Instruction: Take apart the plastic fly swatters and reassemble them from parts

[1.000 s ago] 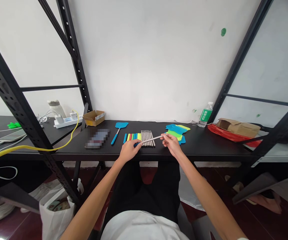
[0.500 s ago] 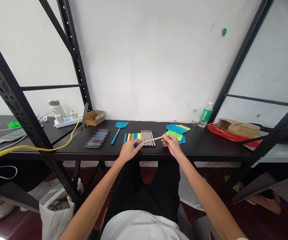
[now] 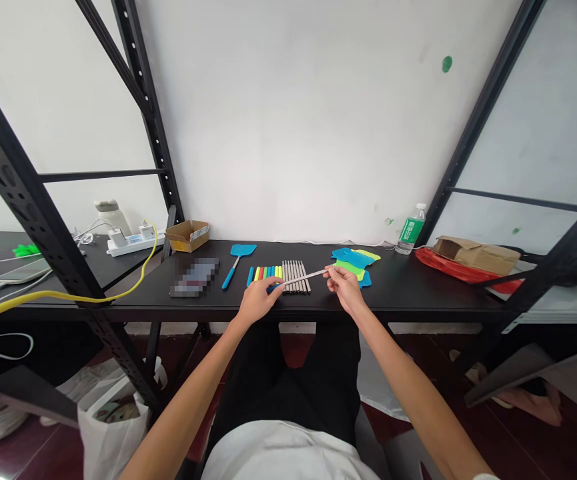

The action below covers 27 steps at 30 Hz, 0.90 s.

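Both of my hands are at a thin silver rod (image 3: 307, 276) with a blue grip, held slanting just above the table's front part. My left hand (image 3: 258, 300) is closed round the blue grip, which its fingers mostly hide. At the rod's far end, my right hand (image 3: 345, 288) is closed in a pinch. A row of grey metal rods (image 3: 295, 275) lies behind the held rod. Left of them are short coloured grips (image 3: 264, 272) in blue, yellow, red and green. Blue and yellow-green swatter heads (image 3: 353, 265) are piled beyond my right hand. One blue fly swatter (image 3: 237, 263) lies further left.
On the black table (image 3: 418, 293) are a pixelated flat object (image 3: 194, 277), a small cardboard box (image 3: 188, 236) and a water bottle (image 3: 411, 230). A brown paper bag (image 3: 478, 255) lies on red plastic at right. Black rack posts (image 3: 33, 180) and a yellow cable (image 3: 63, 293) are at left.
My right hand has shifted slightly to the right and its fingers have changed position at the rod's end. The left hand has barely moved.
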Tool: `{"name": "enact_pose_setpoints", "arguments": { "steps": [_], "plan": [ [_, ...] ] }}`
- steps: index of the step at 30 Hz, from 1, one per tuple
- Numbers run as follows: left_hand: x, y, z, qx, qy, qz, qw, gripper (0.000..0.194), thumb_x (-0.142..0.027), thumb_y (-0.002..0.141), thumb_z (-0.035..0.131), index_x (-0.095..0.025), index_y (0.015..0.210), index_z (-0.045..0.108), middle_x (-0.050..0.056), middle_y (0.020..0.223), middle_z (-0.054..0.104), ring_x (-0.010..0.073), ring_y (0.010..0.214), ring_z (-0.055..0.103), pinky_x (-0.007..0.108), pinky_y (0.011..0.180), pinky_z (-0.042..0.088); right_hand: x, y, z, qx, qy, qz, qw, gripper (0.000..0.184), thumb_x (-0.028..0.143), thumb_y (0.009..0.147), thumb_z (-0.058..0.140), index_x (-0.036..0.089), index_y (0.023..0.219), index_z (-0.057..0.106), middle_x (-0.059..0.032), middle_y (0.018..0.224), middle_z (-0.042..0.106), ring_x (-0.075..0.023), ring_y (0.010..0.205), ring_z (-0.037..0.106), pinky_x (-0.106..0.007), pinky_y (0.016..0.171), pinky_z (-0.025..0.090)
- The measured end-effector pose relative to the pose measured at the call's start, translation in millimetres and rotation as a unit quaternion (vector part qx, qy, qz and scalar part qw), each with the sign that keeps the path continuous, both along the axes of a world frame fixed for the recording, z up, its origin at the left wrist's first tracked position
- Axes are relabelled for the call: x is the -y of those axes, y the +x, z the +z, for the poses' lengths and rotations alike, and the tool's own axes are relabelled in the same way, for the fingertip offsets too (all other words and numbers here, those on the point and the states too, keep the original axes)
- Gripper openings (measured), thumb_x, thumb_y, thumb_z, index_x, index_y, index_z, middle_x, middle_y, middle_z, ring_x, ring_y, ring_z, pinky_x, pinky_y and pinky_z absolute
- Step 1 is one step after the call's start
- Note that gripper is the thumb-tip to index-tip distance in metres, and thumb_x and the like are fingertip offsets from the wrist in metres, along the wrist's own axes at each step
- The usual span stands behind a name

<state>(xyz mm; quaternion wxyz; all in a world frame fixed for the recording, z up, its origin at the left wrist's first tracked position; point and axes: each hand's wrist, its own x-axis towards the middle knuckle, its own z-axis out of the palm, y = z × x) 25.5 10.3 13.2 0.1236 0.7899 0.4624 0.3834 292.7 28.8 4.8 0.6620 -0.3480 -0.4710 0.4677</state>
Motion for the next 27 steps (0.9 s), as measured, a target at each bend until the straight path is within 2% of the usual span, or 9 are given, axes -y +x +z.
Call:
{"name": "enact_pose_setpoints", "arguments": {
  "steps": [6, 10, 12, 15, 17, 19, 23, 27],
  "plan": [
    [-2.6, -1.6, -1.9, 0.003, -0.004, -0.012, 1.0, 0.041, -0.052, 0.095, 0.049, -0.023, 0.112, 0.072, 0.001, 0.078, 0.072, 0.0157, 0.056, 0.055, 0.026, 0.057, 0.037, -0.4, -1.0, 0.2, 0.003, 0.01, -0.016, 1.0, 0.034, 0.047, 0.069, 0.083, 0.017, 0.082, 0.073, -0.0021, 0.071, 0.064, -0.0094, 0.054, 0.049, -0.024, 0.046, 0.034],
    [-4.1, -1.8, -3.3, 0.013, 0.005, -0.025, 1.0, 0.039, -0.051, 0.094, 0.052, -0.022, 0.109, 0.073, 0.004, 0.101, 0.076, 0.0194, 0.074, 0.066, 0.027, 0.066, 0.044, 1.7, -2.5, 2.2, 0.009, 0.01, -0.031, 0.999, 0.036, 0.049, 0.07, 0.082, 0.017, 0.066, 0.066, -0.0004, 0.063, 0.059, -0.0091, 0.052, 0.046, -0.024, 0.045, 0.033],
    [-4.2, -1.6, -3.5, 0.019, 0.008, -0.028, 0.999, 0.039, -0.051, 0.094, 0.052, -0.022, 0.108, 0.074, 0.004, 0.106, 0.076, 0.0216, 0.084, 0.068, 0.028, 0.071, 0.046, 2.4, -2.9, 2.7, 0.012, 0.01, -0.029, 0.999, 0.039, 0.05, 0.07, 0.082, 0.018, 0.062, 0.062, 0.0001, 0.06, 0.057, -0.0091, 0.051, 0.046, -0.024, 0.045, 0.033],
    [-3.9, -1.2, -3.3, 0.027, 0.01, -0.029, 0.999, 0.039, -0.052, 0.094, 0.051, -0.023, 0.107, 0.074, 0.004, 0.106, 0.076, 0.0231, 0.09, 0.069, 0.028, 0.074, 0.048, 2.4, -2.1, 2.5, 0.008, 0.009, -0.014, 1.0, 0.034, 0.05, 0.072, 0.081, 0.018, 0.075, 0.069, -0.0008, 0.067, 0.062, -0.0096, 0.053, 0.049, -0.024, 0.046, 0.034],
    [-3.5, -1.2, -2.9, 0.028, 0.008, -0.026, 0.999, 0.041, -0.053, 0.094, 0.05, -0.022, 0.106, 0.074, 0.005, 0.104, 0.076, 0.0222, 0.085, 0.069, 0.028, 0.071, 0.048, 2.2, -1.3, 2.1, 0.006, 0.009, -0.002, 1.0, 0.037, 0.049, 0.072, 0.08, 0.021, 0.094, 0.072, -0.0017, 0.074, 0.066, -0.0101, 0.055, 0.052, -0.024, 0.046, 0.036],
    [-3.0, -1.3, -2.4, 0.026, 0.003, -0.022, 0.999, 0.042, -0.054, 0.094, 0.049, -0.022, 0.107, 0.074, 0.005, 0.1, 0.076, 0.0202, 0.075, 0.067, 0.027, 0.065, 0.046, 1.9, -0.6, 1.7, 0.008, 0.015, 0.002, 1.0, 0.041, 0.049, 0.073, 0.079, 0.023, 0.103, 0.072, -0.0021, 0.079, 0.068, -0.0103, 0.056, 0.053, -0.024, 0.047, 0.036],
    [-2.5, -1.5, -2.1, 0.02, -0.004, -0.017, 1.0, 0.044, -0.054, 0.094, 0.049, -0.021, 0.108, 0.074, 0.005, 0.096, 0.077, 0.0177, 0.064, 0.063, 0.027, 0.058, 0.043, 0.9, -0.6, 0.6, 0.017, 0.024, -0.016, 0.999, 0.037, 0.049, 0.072, 0.079, 0.02, 0.095, 0.074, -0.0034, 0.081, 0.068, -0.0102, 0.055, 0.052, -0.025, 0.046, 0.036],
    [-2.6, -1.3, -2.2, 0.019, 0.0, -0.014, 1.0, 0.042, -0.053, 0.094, 0.05, -0.022, 0.108, 0.074, 0.005, 0.1, 0.077, 0.0189, 0.071, 0.066, 0.027, 0.064, 0.046, -0.6, -1.1, -1.0, 0.017, 0.029, -0.03, 0.999, 0.035, 0.05, 0.071, 0.08, 0.019, 0.087, 0.074, -0.0033, 0.076, 0.066, -0.0099, 0.053, 0.049, -0.025, 0.045, 0.035]
  ]
}}
